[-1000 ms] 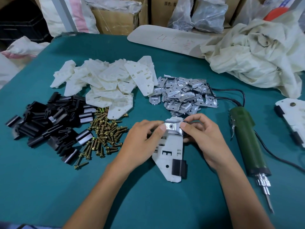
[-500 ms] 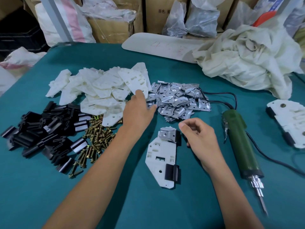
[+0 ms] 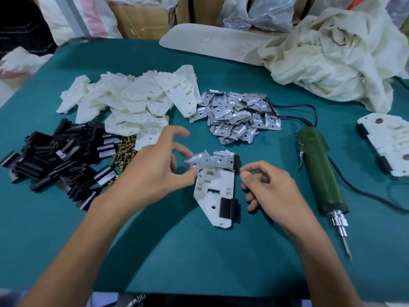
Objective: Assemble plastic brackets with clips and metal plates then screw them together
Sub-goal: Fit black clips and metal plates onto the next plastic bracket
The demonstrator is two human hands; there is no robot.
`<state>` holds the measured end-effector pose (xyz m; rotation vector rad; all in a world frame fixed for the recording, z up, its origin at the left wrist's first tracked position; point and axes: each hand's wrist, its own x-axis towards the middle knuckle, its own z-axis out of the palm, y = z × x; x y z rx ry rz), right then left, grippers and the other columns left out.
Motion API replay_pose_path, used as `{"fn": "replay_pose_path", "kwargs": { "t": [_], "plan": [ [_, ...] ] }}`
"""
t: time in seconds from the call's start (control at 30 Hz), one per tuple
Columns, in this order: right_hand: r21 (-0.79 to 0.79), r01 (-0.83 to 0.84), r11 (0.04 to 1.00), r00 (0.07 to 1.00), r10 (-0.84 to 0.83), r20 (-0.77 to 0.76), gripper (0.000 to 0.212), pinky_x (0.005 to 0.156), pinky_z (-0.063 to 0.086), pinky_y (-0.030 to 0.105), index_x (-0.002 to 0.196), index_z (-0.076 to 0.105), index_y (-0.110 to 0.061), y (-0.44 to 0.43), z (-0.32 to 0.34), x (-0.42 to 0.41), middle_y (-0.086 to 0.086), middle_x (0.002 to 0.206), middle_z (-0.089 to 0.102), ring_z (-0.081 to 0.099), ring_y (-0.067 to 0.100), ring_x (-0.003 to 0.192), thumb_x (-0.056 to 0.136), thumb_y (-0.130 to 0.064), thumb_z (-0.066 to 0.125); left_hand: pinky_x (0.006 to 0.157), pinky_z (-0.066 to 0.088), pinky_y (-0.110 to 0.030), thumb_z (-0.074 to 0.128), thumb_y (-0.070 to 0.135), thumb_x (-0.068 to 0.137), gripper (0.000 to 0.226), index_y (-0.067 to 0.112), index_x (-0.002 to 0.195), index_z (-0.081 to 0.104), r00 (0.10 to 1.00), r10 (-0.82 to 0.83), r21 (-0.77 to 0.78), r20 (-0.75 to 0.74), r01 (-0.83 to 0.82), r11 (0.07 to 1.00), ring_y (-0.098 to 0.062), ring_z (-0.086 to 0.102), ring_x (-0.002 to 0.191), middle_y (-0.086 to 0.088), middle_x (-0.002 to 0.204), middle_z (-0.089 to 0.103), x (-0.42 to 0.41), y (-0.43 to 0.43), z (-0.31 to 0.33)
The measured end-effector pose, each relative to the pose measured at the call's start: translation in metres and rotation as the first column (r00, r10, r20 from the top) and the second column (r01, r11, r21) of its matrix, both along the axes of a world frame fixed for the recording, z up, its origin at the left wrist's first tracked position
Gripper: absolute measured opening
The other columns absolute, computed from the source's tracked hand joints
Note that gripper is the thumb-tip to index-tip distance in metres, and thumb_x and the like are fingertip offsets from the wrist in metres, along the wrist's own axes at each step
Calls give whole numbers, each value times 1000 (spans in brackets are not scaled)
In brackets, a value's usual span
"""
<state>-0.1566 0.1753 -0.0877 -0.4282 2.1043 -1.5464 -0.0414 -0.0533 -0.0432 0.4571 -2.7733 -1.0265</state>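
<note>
A white plastic bracket [image 3: 213, 191] lies flat on the green table in front of me, with a black clip [image 3: 229, 208] on its lower right edge and another at its top right. A metal plate [image 3: 223, 161] sits on its top end. My left hand [image 3: 155, 171] pinches a second metal plate [image 3: 197, 161] just left of that one, blurred by motion. My right hand [image 3: 267, 187] hovers right of the bracket, fingers curled loosely and holding nothing.
Behind lie piles of white brackets [image 3: 132, 103], metal plates [image 3: 236, 116], black clips [image 3: 55, 158] and brass screws [image 3: 124, 151]. A green electric screwdriver [image 3: 318, 171] with its cable lies to the right. A finished bracket [image 3: 389, 145] rests at far right; crumpled cloth [image 3: 336, 58] behind.
My left hand reached back to the plate pile and returned holding a metal plate beside the bracket's top. My right hand let go of the bracket and stayed next to it.
</note>
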Motion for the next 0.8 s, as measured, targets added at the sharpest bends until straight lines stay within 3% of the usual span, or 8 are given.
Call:
{"fn": "replay_pose_path", "kwargs": {
  "t": [0.17,0.3,0.57,0.8],
  "plan": [
    [23,-29,999,992,26,127,18,54,57,34,91,74,-34,23,-1,34,1,79,73,65,19,54,100,-24,62,69,45,-21,72,56,74,66,52,123,28,973,-209,-5,100,210,978,-9,58,82,29,105,60,17,19,7],
    [11,-36,999,980,33,194,16,60,59,36,98,74,-28,25,2,45,3,78,74,68,23,58,102,-20,60,72,45,-22,69,59,71,67,54,125,29,947,-309,42,85,306,951,-10,59,83,28,109,61,17,26,5],
    [-45,3,999,957,10,291,9,62,59,27,102,72,-14,18,4,48,8,74,73,71,18,64,99,-12,63,65,39,-12,73,48,78,70,55,132,29,949,-314,13,34,314,949,-6,61,83,36,113,61,18,33,-7],
    [-82,70,994,948,-40,317,12,63,58,25,102,70,-9,14,2,51,15,76,73,72,19,66,91,-10,75,66,39,-12,77,50,79,70,52,132,32,952,-305,55,36,303,951,-9,60,86,36,117,62,21,33,-17]
  ]
}}
